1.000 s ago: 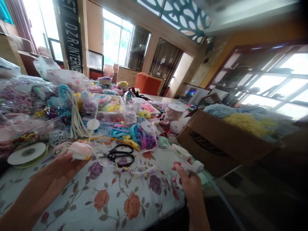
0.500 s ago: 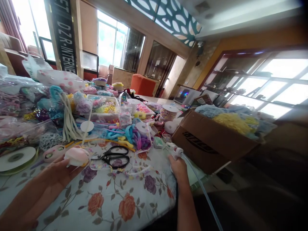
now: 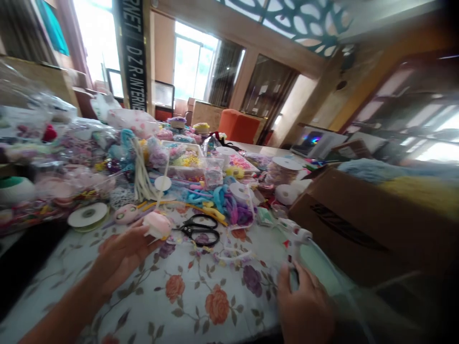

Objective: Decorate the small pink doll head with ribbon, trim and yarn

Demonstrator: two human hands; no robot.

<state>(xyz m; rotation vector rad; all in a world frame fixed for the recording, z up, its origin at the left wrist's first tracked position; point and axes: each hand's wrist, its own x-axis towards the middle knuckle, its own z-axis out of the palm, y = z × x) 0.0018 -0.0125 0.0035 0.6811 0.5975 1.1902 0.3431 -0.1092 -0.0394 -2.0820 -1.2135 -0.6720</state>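
My left hand [image 3: 127, 248] pinches a pale pink, rounded soft-looking piece [image 3: 157, 225] from which a thin cream strip stands up. Its exact kind is unclear. Right beside it, black-handled scissors [image 3: 201, 230] lie on the flowered tablecloth [image 3: 193, 306]. A pink doll-like head with painted eyes [image 3: 126, 213] rests just behind the left hand. At the table's right edge, my right hand [image 3: 304, 303] is curled round the lower handle of a white glue gun [image 3: 297, 239]. A long translucent stick or cord trails from the gun's back. Motion blurs this hand, and its finger pads are hidden.
A cardboard box [image 3: 344, 229] with blue and yellow fluffy material stands at right. Ribbon spools [image 3: 88, 215], coloured plush stems [image 3: 236, 205], trays of beads [image 3: 182, 160] and plastic bags crowd the back and left. An orange chair [image 3: 238, 125] stands beyond.
The view has swung left, so most things appear further right. My right hand sits lower relative to the glue gun, showing more of its handle. My left hand still holds the pink piece.
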